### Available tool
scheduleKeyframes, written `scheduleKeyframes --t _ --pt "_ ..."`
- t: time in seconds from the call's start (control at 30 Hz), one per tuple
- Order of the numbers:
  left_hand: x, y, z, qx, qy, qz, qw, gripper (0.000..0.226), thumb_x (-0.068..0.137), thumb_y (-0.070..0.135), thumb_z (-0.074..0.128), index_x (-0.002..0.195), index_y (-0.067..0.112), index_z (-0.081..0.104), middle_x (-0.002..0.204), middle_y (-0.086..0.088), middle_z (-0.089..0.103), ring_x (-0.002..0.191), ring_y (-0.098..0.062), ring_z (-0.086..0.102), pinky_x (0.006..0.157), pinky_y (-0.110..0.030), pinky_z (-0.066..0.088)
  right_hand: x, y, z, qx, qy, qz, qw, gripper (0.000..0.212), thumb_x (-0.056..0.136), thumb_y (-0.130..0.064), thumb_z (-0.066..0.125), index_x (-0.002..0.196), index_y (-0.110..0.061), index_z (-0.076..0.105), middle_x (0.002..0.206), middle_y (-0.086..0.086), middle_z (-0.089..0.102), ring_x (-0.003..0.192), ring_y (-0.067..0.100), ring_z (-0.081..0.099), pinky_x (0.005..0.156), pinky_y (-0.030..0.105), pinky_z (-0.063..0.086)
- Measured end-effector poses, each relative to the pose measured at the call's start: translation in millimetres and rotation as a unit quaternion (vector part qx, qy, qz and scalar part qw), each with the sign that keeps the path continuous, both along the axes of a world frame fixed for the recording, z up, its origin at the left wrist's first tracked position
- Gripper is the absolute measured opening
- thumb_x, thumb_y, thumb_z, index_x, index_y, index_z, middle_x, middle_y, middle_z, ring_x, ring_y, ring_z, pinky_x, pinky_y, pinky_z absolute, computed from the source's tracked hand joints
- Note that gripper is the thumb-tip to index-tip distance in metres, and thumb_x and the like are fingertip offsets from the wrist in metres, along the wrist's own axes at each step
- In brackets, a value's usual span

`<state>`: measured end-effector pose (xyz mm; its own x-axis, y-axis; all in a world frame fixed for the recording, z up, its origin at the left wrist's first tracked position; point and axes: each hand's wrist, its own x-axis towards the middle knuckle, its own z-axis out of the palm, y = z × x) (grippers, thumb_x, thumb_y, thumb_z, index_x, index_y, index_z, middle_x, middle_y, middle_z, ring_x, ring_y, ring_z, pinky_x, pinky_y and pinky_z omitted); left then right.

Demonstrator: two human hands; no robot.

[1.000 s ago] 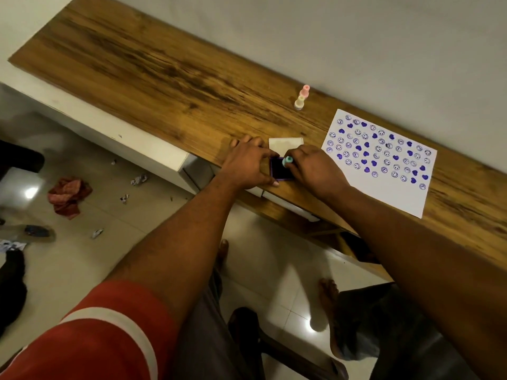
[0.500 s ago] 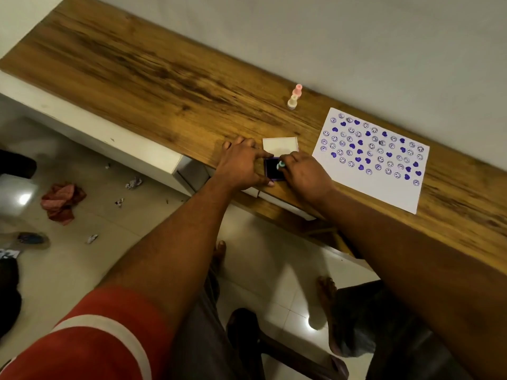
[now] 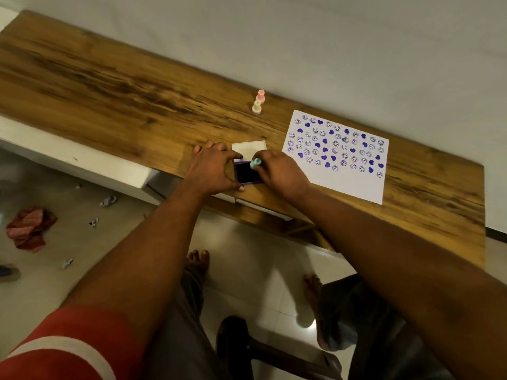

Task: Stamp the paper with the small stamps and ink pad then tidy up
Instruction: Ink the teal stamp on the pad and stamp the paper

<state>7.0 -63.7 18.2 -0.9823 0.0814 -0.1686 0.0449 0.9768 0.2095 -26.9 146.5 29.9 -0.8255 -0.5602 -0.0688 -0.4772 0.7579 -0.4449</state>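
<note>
A dark purple ink pad (image 3: 247,172) lies near the front edge of the wooden table (image 3: 115,86). My left hand (image 3: 212,167) grips its left side. My right hand (image 3: 279,171) holds a small mint-green stamp (image 3: 255,163) pressed down on the pad's upper right corner. The pad's white lid (image 3: 248,148) lies just behind it. To the right lies the white paper (image 3: 337,157), covered with purple smiley and heart prints. A pink stamp (image 3: 260,95) and a cream stamp (image 3: 256,107) stand near the wall.
A grey wall runs behind the table. A white drawer unit (image 3: 82,163) sits under the table's left part. On the tiled floor lie a red cloth (image 3: 28,227) and paper scraps (image 3: 108,201). My bare feet and a dark stool (image 3: 247,344) are below.
Both hands stay at the ink pad. The mint stamp remains on the pad with only small shifts; the camera view has drifted slightly.
</note>
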Motion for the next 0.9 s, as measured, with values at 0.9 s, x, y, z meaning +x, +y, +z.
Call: scheduleKeyframes --t 0.9 --pt "-1.3 228.2 -44.4 0.017 0.053 -0.145 0.988 0.079 0.097 0.077 0.032 0.157 0.026 0.042 0.134 -0.003 0.057 0.120 -0.023 0.049 0.102 -0.043 0.040 -21.2 206.5 -19.4 0.015 0.040 -0.206 0.978 0.029 0.099 -0.026 0.063 0.121 -0.007 0.067 0.109 0.015 0.072 0.094 0.030 0.068 0.080 0.044 0.056"
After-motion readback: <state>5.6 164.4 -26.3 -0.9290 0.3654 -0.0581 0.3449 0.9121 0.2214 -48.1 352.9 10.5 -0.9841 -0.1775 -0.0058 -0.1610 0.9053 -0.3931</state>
